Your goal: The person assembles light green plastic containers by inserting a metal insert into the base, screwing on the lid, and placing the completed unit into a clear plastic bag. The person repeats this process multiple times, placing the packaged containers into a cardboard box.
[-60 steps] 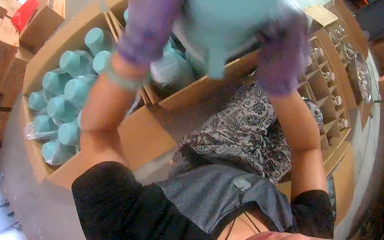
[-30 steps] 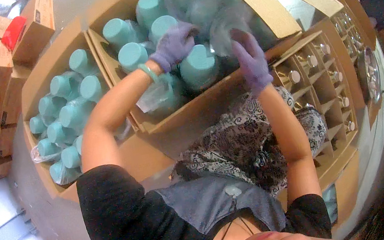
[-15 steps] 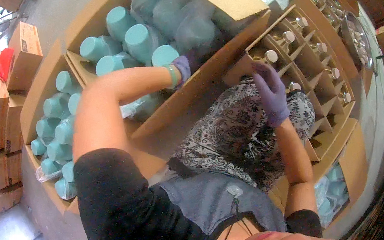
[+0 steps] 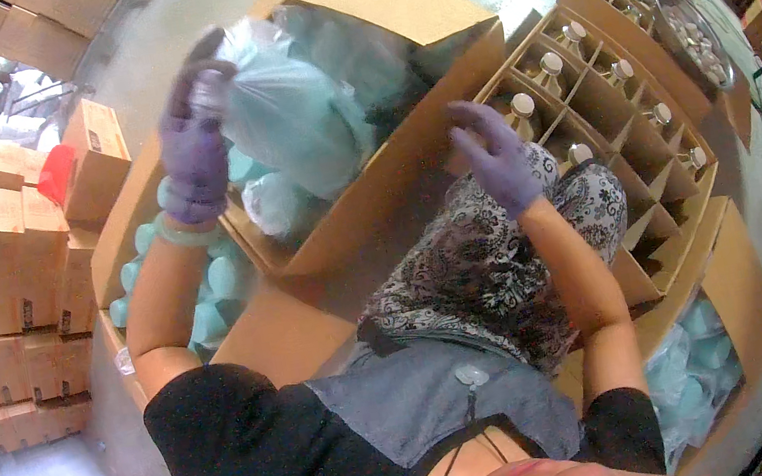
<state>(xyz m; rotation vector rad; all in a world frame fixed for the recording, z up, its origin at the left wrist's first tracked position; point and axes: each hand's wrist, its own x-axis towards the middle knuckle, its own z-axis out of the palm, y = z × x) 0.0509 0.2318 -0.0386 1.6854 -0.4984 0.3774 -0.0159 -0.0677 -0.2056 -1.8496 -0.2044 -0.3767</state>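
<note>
My left hand (image 4: 194, 153), in a purple glove, is closed on the gathered top of a clear plastic bag (image 4: 295, 116). Teal shapes show through the film, and the bag hangs over an open cardboard box (image 4: 346, 208). Lower in that box lie other bagged teal cup-like pieces (image 4: 279, 202). Over my patterned-cloth lap, my right hand (image 4: 496, 158), gloved alike, has its fingers apart and nothing in them. It is nearest to a clear glass bottle with a white cap (image 4: 522, 114), standing in a divided carton (image 4: 572, 115).
More teal pieces (image 4: 221, 277) fill a box at left, and others in plastic (image 4: 695, 367) lie in a box at lower right. A round metal bowl (image 4: 692, 35) of small pale pieces stands beyond the bottles. Cardboard boxes (image 4: 0, 251) are stacked at far left.
My left hand has come up and left out of the middle box, lifting the plastic bag. My right hand has drawn slightly left, and its fingers are spread. The whole view has shifted.
</note>
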